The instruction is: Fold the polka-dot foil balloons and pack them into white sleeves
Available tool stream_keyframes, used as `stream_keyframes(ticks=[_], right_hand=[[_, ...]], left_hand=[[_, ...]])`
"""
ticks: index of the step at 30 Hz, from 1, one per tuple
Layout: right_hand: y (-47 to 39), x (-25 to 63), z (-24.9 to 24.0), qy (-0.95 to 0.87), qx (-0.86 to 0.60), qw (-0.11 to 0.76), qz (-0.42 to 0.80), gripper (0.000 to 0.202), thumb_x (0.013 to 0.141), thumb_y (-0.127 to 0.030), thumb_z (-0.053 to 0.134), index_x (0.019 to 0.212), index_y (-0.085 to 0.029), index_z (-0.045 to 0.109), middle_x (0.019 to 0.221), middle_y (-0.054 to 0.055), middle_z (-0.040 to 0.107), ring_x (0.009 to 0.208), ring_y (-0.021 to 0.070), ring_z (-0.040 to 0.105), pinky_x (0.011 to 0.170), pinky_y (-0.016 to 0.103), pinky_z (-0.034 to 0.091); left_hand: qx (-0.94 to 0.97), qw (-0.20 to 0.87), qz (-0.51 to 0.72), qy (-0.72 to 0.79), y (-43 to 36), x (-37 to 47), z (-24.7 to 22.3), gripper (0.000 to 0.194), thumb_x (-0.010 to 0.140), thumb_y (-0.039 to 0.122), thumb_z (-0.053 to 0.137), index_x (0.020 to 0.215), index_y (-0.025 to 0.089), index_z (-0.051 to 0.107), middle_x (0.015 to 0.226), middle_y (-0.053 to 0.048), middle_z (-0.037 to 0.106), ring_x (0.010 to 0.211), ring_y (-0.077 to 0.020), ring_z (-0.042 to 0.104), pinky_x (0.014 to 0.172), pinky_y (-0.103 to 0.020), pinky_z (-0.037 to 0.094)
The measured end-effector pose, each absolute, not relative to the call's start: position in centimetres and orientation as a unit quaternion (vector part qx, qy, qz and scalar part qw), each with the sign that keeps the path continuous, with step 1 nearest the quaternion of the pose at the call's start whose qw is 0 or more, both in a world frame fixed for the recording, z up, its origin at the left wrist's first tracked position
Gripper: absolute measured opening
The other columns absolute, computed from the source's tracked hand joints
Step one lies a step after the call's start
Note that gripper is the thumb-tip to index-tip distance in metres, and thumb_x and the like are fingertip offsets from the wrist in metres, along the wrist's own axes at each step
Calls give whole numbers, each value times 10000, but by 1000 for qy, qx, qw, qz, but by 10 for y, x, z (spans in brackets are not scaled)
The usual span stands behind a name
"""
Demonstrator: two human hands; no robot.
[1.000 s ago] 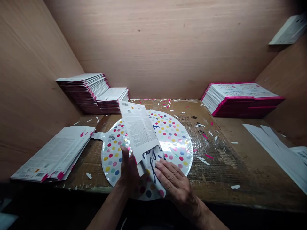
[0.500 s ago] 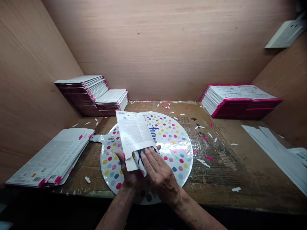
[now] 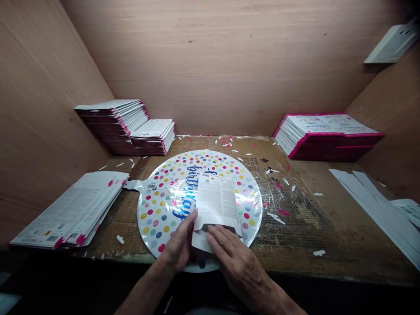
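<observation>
A white printed cardboard sleeve (image 3: 218, 201) is tilted over a round foil balloon, its open mouth and bottom flap facing me. My left hand (image 3: 180, 245) grips the sleeve's left edge, thumb along the side and the other fingers mostly hidden beneath. At the mouth, the stretched fingers of my right hand (image 3: 234, 256) lie flat with their tips at the opening; its thumb is hidden. What is inside the sleeve cannot be seen. The flat balloon (image 3: 157, 218), white with coloured dots and blue "birthday" lettering, lies under both hands, its tail pointing left.
Printed sleeves lie in a near-left pile (image 3: 72, 210), with stacks at back left (image 3: 121, 127) and back right (image 3: 328, 135). White paper strips (image 3: 370, 205) rest at the right. Small white and pink scraps (image 3: 278, 218) litter the cardboard-covered table (image 3: 295, 249). Wooden panels (image 3: 210, 65) enclose three sides.
The sleeve has shifted right and nearer to me, uncovering the balloon's lettering. The folded dotted foil that stuck out of its mouth no longer shows. My right fingertips are now at the opening.
</observation>
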State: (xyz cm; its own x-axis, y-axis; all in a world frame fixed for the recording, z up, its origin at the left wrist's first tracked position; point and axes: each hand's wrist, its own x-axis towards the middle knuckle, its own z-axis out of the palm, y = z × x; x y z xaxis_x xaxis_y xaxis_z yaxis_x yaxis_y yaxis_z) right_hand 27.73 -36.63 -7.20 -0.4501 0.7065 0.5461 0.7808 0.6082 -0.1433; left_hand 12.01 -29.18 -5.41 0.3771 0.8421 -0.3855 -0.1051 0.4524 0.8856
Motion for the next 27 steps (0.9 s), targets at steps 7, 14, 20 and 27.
stream_keyframes(ticks=[7, 14, 20, 27], right_hand=[[-401, 306, -82, -841, -403, 359, -22, 276, 915, -60, 461, 1143, -100, 610, 976, 103, 714, 954, 188, 657, 876, 311, 555], [-398, 320, -83, -780, -542, 303, -76, 144, 960, -166, 520, 992, -187, 660, 864, 51, 665, 808, 182, 588, 753, 315, 450], [-388, 326, -85, -834, -501, 222, -57, 137, 971, -181, 501, 963, -178, 637, 882, 45, 648, 804, 184, 541, 783, 326, 399], [-361, 318, -72, -863, -488, 112, -65, 215, 927, -326, 594, 785, -164, 583, 819, 60, 633, 770, 203, 550, 755, 347, 409]], left_hand=[[824, 98, 245, 501, -275, 127, -50, 333, 900, 468, 517, 835, 194, 696, 855, -88, 733, 913, -286, 671, 830, -423, 501], [936, 118, 154, 293, -275, 156, -86, 372, 987, 312, 414, 1301, 180, 566, 1420, -100, 538, 1386, -321, 384, 1128, -565, 300], [940, 130, 137, 283, -271, 155, -86, 373, 984, 312, 428, 1302, 164, 555, 1423, -124, 526, 1385, -332, 375, 1129, -582, 288], [943, 133, 146, 266, -268, 153, -90, 340, 977, 289, 449, 1289, 202, 551, 1399, -100, 543, 1378, -316, 380, 1125, -568, 291]])
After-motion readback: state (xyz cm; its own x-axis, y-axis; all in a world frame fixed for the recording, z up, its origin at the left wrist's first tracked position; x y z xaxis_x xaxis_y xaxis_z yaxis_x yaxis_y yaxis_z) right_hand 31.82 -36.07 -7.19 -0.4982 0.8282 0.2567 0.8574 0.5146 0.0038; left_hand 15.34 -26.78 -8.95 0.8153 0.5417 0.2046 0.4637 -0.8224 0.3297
